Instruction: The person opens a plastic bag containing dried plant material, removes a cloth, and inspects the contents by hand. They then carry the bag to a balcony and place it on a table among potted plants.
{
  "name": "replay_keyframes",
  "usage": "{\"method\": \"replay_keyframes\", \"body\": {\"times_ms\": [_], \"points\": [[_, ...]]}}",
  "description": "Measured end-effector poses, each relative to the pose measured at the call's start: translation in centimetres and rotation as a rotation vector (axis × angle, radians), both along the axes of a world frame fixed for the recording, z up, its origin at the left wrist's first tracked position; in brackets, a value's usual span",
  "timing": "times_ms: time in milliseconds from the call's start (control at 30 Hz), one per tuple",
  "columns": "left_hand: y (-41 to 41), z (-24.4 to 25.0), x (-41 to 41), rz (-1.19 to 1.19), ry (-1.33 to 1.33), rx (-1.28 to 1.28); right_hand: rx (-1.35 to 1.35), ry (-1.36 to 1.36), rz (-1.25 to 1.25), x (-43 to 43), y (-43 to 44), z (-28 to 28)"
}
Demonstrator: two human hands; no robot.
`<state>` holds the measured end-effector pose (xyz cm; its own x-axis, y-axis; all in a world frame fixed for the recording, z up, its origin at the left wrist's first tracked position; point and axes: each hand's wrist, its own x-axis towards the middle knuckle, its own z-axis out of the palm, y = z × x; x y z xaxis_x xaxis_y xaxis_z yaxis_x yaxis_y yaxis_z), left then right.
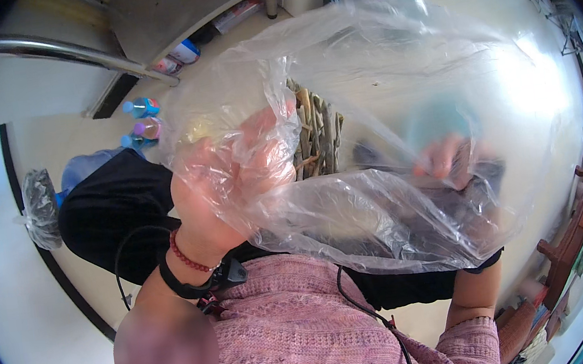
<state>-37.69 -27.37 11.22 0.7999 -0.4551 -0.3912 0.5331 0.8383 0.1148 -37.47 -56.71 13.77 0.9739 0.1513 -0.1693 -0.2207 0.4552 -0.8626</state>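
Observation:
A large clear plastic bag [359, 212] spreads open before me, wrinkled and see-through. My left hand [245, 155] is pressed against its film on the left, fingers pointing up; whether it grips the plastic is unclear. Just right of those fingers, a bundle of thin dry sticks [318, 130] shows through the bag's opening. On the right, behind the film, my right hand [448, 159] appears blurred with fingers bent, close to a round teal thing [438, 117] that I cannot make out. What this hand holds is hidden by the plastic.
Small bottles [141, 107] and a large blue water jug [90, 167] stand on the floor at left, near a tied bag [41, 210]. A metal-legged table [186, 16] is at upper left. Brown wooden furniture [573, 236] lies at right.

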Motion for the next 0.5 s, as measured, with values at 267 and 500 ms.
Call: {"method": "replay_keyframes", "body": {"times_ms": [267, 500], "points": [[0.2, -3.3, 1.1, -0.052, -0.196, 0.162, -0.381, -0.121, 0.547, 3.7, -4.8, -3.2], [-0.8, -5.0, 4.0, -0.074, -0.134, 0.471, -0.424, 0.133, 0.374, 4.2, -4.1, -5.4]]}}
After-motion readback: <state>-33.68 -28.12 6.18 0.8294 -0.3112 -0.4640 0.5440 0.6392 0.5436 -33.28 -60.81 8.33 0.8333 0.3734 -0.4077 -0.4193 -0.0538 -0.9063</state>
